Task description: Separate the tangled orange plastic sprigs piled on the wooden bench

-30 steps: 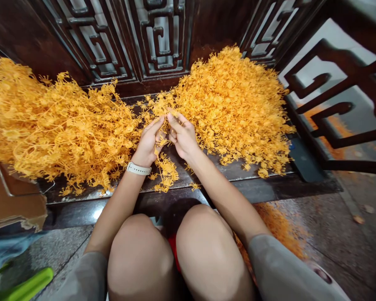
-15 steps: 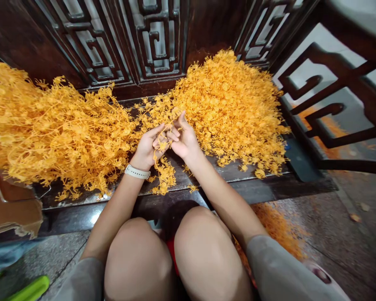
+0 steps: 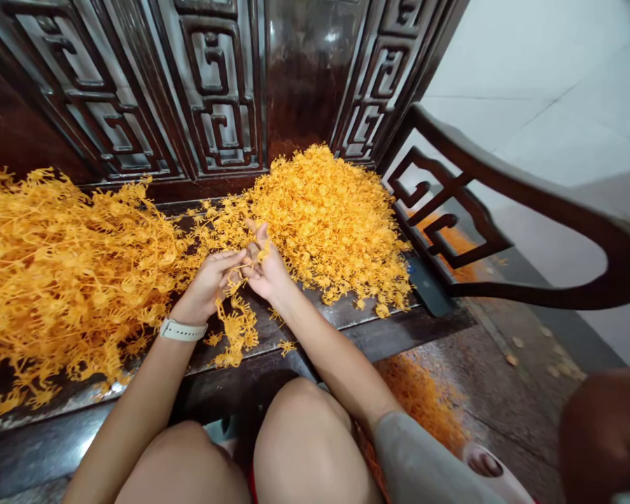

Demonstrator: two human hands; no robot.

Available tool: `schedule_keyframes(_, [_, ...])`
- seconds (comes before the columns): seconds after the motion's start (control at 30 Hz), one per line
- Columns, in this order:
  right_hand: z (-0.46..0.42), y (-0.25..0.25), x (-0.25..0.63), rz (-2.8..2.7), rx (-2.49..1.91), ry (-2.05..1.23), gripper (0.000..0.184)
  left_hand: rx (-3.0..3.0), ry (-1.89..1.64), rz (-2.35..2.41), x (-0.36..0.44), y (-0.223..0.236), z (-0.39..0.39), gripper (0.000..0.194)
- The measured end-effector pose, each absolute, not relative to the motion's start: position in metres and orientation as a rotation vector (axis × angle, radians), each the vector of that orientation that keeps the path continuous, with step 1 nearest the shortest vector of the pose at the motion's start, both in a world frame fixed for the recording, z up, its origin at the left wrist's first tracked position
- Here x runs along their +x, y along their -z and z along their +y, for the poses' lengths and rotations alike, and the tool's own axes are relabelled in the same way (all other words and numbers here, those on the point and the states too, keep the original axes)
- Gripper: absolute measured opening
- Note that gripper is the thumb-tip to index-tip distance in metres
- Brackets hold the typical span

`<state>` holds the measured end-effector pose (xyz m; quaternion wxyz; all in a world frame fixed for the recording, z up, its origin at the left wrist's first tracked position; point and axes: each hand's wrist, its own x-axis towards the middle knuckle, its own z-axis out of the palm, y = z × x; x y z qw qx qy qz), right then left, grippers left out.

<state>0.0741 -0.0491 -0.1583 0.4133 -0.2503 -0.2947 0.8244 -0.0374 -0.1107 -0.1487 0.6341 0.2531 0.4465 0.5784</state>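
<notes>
My left hand (image 3: 208,285), with a pale watch strap (image 3: 183,330) on its wrist, pinches a thin yellow plastic stem at the fingertips. Opposite it, my right hand (image 3: 271,274) has its fingers curled around small yellow pieces of the same sprig, thumb raised. Below the left hand, a yellow sprig (image 3: 239,329) with spiky, flower-like tips trails onto the dark bench. To the left lies a large heap of branching yellow sprigs (image 3: 73,273). Behind my right hand rises a denser mound of small yellow spiky pieces (image 3: 328,217).
The dark wooden bench (image 3: 357,315) has a carved lattice back (image 3: 220,133) and a curved armrest (image 3: 535,175) at right. A dark flat object (image 3: 431,292) lies by the mound. Orange bits (image 3: 425,402) cover part of the floor. A brown rounded shape (image 3: 606,434) is at lower right.
The view has turned right, showing more armrest and wall; the cardboard and green object at left have gone out of sight. Both hands stay together at the sprig, with fingers slightly shifted.
</notes>
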Motion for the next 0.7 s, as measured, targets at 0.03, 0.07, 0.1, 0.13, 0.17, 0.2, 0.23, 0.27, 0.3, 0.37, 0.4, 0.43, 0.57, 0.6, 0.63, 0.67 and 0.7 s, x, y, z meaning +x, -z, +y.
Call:
schedule_keyframes(0.03, [-0.048, 0.158, 0.075, -0.759, -0.634, -2.074, 0.059, 0.534, -1.353, 0.979, -0.037, 0.149, -0.11, 0.024])
schedule_keyframes(0.07, [-0.046, 0.158, 0.075, -0.779, -0.641, -2.079, 0.061, 0.486, -1.39, 0.927, -0.037, 0.149, -0.11, 0.022])
schedule_keyframes(0.1, [-0.044, 0.157, 0.076, -0.8, -0.652, -2.082, 0.062, 0.44, -1.426, 0.878, -0.036, 0.149, -0.109, 0.021])
schedule_keyframes(0.13, [-0.043, 0.156, 0.077, -0.822, -0.665, -2.083, 0.064, 0.405, -1.456, 0.845, -0.036, 0.15, -0.109, 0.02])
schedule_keyframes(0.17, [-0.041, 0.156, 0.077, -0.842, -0.674, -2.082, 0.064, 0.386, -1.479, 0.836, -0.036, 0.15, -0.109, 0.021])
schedule_keyframes(0.2, [-0.039, 0.155, 0.078, -0.856, -0.68, -2.08, 0.064, 0.38, -1.498, 0.849, -0.036, 0.151, -0.108, 0.023])
schedule_keyframes(0.23, [-0.038, 0.154, 0.079, -0.863, -0.681, -2.081, 0.062, 0.38, -1.51, 0.874, -0.037, 0.152, -0.108, 0.026])
schedule_keyframes(0.27, [-0.037, 0.153, 0.079, -0.868, -0.682, -2.088, 0.06, 0.379, -1.521, 0.899, -0.037, 0.153, -0.107, 0.029])
schedule_keyframes(0.3, [-0.037, 0.152, 0.08, -0.871, -0.689, -2.098, 0.057, 0.376, -1.528, 0.918, -0.038, 0.153, -0.107, 0.031])
schedule_keyframes(0.37, [-0.035, 0.15, 0.081, -0.885, -0.724, -2.12, 0.051, 0.362, -1.528, 0.943, -0.039, 0.153, -0.106, 0.033])
schedule_keyframes(0.4, [-0.034, 0.15, 0.083, -0.903, -0.747, -2.124, 0.05, 0.357, -1.524, 0.952, -0.041, 0.152, -0.106, 0.033])
schedule_keyframes(0.43, [-0.033, 0.149, 0.084, -0.93, -0.772, -2.117, 0.049, 0.353, -1.52, 0.963, -0.042, 0.15, -0.106, 0.035])
schedule_keyframes(0.57, [-0.022, 0.145, 0.096, -1.109, -0.839, -2.013, 0.051, 0.353, -1.513, 1.005, -0.049, 0.142, -0.107, 0.039])
schedule_keyframes(0.6, [-0.019, 0.145, 0.099, -1.153, -0.834, -1.998, 0.051, 0.362, -1.509, 1.024, -0.051, 0.14, -0.108, 0.037])
schedule_keyframes(0.63, [-0.017, 0.144, 0.102, -1.192, -0.818, -1.997, 0.05, 0.38, -1.503, 1.051, -0.053, 0.139, -0.108, 0.034])
schedule_keyframes(0.67, [-0.016, 0.143, 0.105, -1.223, -0.793, -2.01, 0.049, 0.407, -1.497, 1.087, -0.054, 0.138, -0.109, 0.031])
schedule_keyframes(0.7, [-0.015, 0.142, 0.107, -1.242, -0.768, -2.025, 0.048, 0.443, -1.486, 1.132, -0.055, 0.138, -0.11, 0.028])
